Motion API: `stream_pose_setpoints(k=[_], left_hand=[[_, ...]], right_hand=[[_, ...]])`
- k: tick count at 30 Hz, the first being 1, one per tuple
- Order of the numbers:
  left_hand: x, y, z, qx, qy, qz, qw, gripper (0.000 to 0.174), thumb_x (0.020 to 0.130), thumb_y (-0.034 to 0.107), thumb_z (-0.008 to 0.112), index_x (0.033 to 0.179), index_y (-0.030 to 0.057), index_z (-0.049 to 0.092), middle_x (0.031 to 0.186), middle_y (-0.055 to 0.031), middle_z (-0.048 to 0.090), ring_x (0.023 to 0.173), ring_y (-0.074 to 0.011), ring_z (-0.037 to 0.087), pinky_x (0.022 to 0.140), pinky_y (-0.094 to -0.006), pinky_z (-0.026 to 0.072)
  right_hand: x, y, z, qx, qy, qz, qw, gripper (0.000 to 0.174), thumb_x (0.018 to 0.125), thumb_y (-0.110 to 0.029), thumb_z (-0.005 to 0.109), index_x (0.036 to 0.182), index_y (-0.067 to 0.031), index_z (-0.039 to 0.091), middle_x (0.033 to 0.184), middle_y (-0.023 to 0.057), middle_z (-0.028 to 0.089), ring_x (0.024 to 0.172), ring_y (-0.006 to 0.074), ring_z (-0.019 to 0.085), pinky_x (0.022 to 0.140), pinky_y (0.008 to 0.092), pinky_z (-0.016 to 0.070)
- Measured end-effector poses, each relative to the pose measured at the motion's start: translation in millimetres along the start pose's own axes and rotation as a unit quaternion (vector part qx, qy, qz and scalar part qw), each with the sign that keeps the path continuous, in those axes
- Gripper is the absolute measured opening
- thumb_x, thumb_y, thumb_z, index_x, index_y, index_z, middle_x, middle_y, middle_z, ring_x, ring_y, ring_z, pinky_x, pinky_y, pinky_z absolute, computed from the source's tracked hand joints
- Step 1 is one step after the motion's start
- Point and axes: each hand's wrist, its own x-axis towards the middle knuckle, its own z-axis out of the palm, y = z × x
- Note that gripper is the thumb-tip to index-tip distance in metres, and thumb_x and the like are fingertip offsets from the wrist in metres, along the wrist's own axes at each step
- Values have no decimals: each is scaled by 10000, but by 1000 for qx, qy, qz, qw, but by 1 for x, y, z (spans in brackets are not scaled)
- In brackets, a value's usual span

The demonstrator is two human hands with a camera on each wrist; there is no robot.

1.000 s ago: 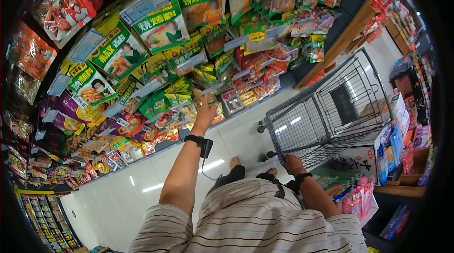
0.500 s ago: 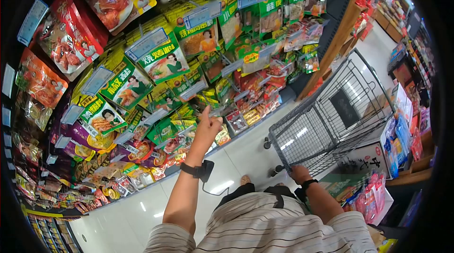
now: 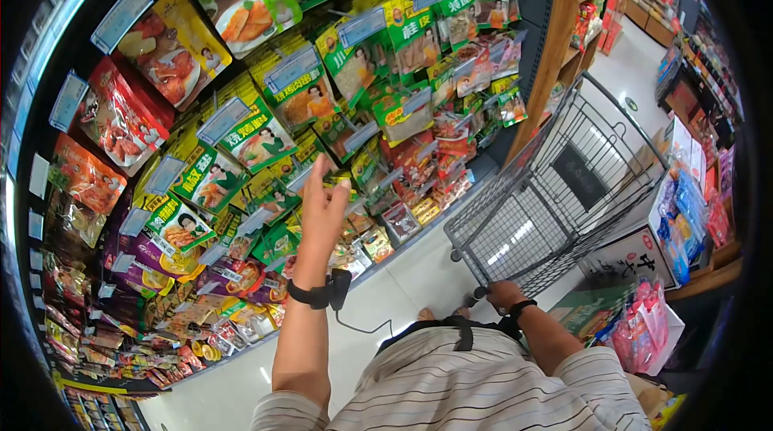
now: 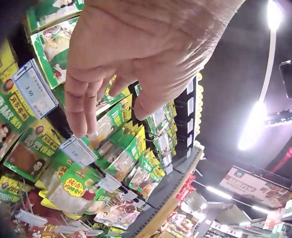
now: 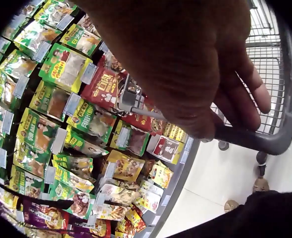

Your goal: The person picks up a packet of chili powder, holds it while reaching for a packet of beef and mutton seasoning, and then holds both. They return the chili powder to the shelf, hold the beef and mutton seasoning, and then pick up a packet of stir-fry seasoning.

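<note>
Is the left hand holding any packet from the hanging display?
No, the left hand hangs with loose, empty fingers in front of the hanging packets, gripping none.

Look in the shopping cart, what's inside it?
The shopping cart looks empty: only pale floor shows through its wire mesh, and a dark placard hangs on its far end. The right hand grips the handle, hiding the corner beneath.

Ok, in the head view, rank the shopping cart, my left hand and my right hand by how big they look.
1. shopping cart
2. left hand
3. right hand
The left hand is raised nearer the camera, so ranks 2 and 3 are unsure.
</note>
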Motion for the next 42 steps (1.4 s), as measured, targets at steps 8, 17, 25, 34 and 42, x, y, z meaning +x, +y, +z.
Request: stream_pose_setpoints(k=[8,17,25,34,42], left_hand=[[39,18,8,35,50,32,998,667,993,291,601,1536,10,335,1447,-140,442,960,-172,639,746,-302,555],[51,47,19,19,58,2,998,688,988,322,601,1529,-12,337,1512,-193,368,862,-205,654,760,-358,533],[62,40,25,47,53,-10,997,663,981,352,592,1513,13,391,1564,-199,316,824,-206,646,753,-357,538],[98,21,27,62,7,-40,997,640,994,348,591,1532,67,389,1614,-161,206,1010,-234,651,720,-349,550],[113,19,26,72,-4,-57,996,619,995,342,585,1524,78,402,1578,-179,241,982,-223,651,746,-358,551]], right_hand=[[10,17,5,85,44,-64,993,313,840,-332,606,940,-61,724,938,208,711,906,399,680,795,488,537],[-1,15,-36,237,81,-118,961,332,879,-349,602,980,-55,717,972,216,710,927,415,669,823,461,536],[-18,0,-84,403,14,-106,909,303,939,-249,587,1082,-2,689,882,102,703,766,210,673,713,332,543],[-25,-47,-158,462,50,-166,870,251,966,-200,606,1083,10,676,776,48,637,693,126,598,658,292,493],[-25,-92,-194,453,38,-207,866,276,972,-232,616,1102,6,666,800,38,635,744,116,600,690,285,491]])
